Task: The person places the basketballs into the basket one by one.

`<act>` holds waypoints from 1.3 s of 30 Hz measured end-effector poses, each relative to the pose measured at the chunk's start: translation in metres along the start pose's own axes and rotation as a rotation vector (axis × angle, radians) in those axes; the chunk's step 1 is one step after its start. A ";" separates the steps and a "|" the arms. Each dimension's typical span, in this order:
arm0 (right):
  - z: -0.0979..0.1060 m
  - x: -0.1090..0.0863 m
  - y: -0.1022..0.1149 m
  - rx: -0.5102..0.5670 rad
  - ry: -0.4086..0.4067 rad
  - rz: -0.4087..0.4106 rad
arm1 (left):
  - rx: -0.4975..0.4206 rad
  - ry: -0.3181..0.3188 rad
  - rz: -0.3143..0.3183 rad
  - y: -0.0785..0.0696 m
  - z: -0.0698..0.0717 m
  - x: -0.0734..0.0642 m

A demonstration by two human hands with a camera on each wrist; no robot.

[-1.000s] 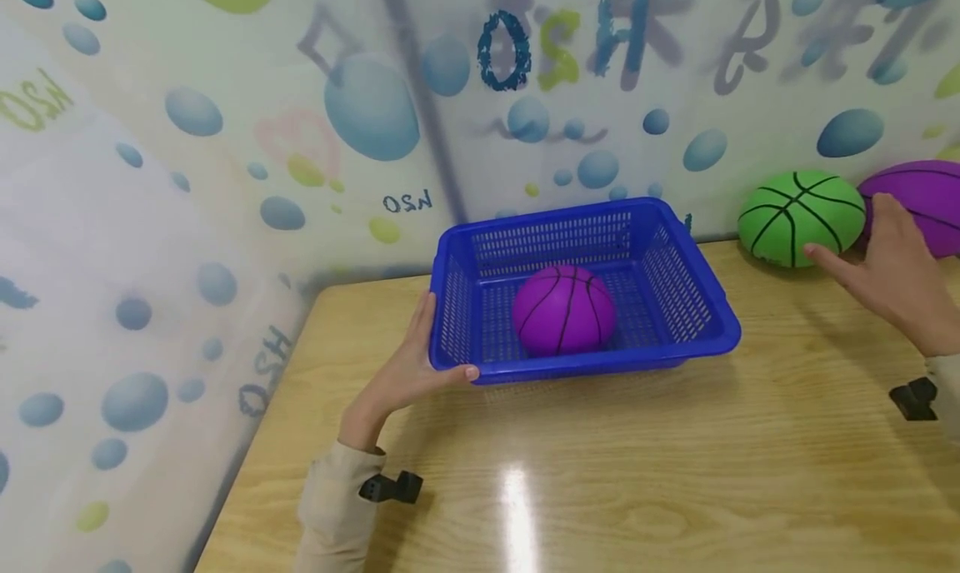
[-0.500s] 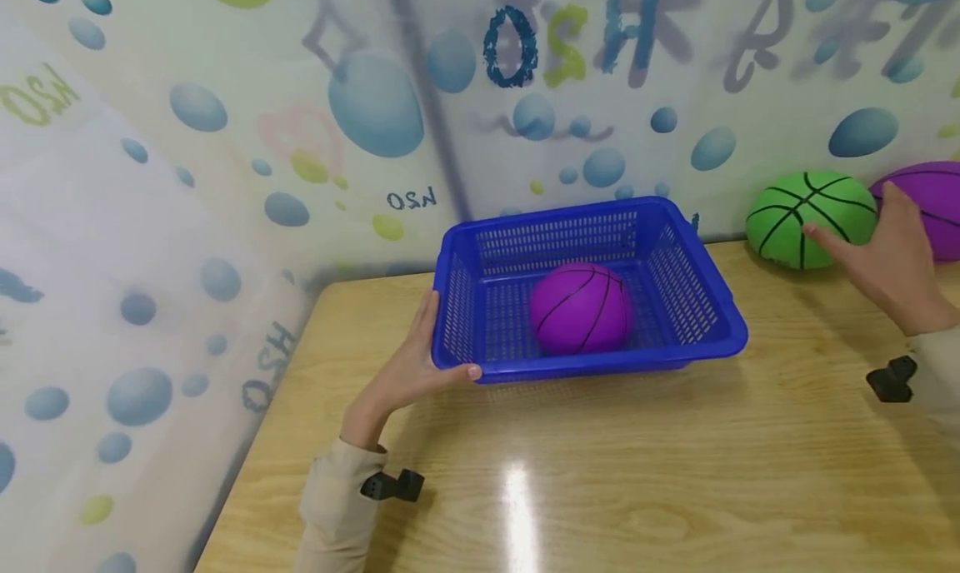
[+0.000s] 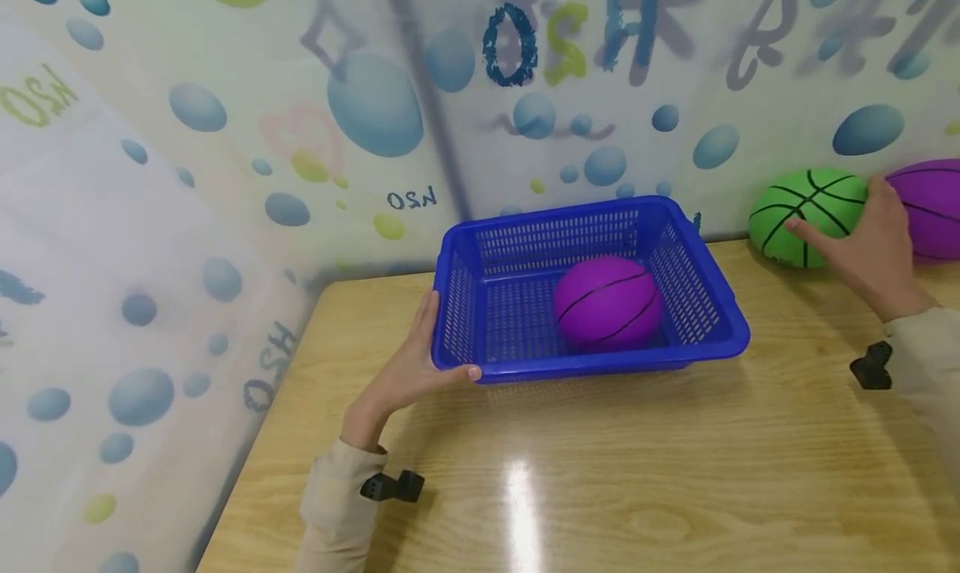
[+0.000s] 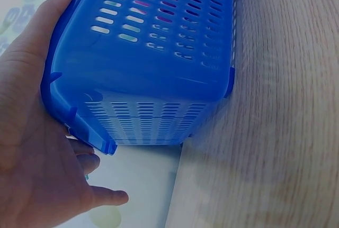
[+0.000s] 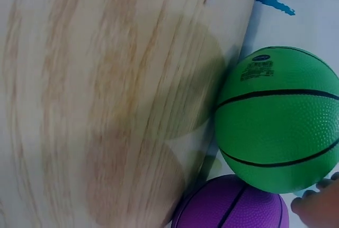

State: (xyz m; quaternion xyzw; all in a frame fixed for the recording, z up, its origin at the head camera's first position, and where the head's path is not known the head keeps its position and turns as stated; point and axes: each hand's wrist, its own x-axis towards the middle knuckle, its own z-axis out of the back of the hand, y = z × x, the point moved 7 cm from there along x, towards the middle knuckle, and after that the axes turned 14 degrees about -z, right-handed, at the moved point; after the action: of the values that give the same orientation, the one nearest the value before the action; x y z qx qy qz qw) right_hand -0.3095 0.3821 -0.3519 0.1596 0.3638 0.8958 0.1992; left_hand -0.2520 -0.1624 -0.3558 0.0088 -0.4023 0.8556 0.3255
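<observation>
My left hand (image 3: 408,369) holds the left near corner of a blue plastic basket (image 3: 592,369), thumb along the near rim and fingers against the left side. In the left wrist view the thumb lies on the rim of the slotted basket (image 4: 143,74). Inside the basket, right of its middle, lies a purple ball (image 3: 607,302) with black lines. Over by the wall, my right hand (image 3: 870,248) is spread beside a green ball (image 3: 795,215), thumb in front of it. In the right wrist view only a few fingertips (image 5: 312,207) show near the green ball (image 5: 280,122); contact is unclear.
Another purple ball (image 3: 933,211) sits right of the green one, partly out of frame. A patterned wall (image 3: 525,165) stands along the back and left of the wooden table (image 3: 600,473).
The purple ball in the basket has rolled to the right. My right hand has shifted slightly left in the view, closer round the green ball. The left hand keeps its hold on the basket.
</observation>
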 end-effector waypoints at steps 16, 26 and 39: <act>-0.008 0.007 -0.006 -0.108 -0.049 -0.006 | -0.002 -0.012 -0.006 0.001 0.000 0.000; -0.017 0.013 -0.014 -0.139 0.013 -0.011 | -0.002 0.002 0.021 0.002 -0.001 -0.001; -0.010 0.009 -0.007 -0.054 -0.083 0.083 | 0.010 0.002 0.036 0.004 0.000 0.000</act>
State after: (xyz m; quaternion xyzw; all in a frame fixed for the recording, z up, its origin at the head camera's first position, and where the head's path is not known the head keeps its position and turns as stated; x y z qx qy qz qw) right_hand -0.3205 0.3847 -0.3623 0.2063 0.3239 0.9054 0.1812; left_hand -0.2543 -0.1641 -0.3589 0.0022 -0.3978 0.8634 0.3104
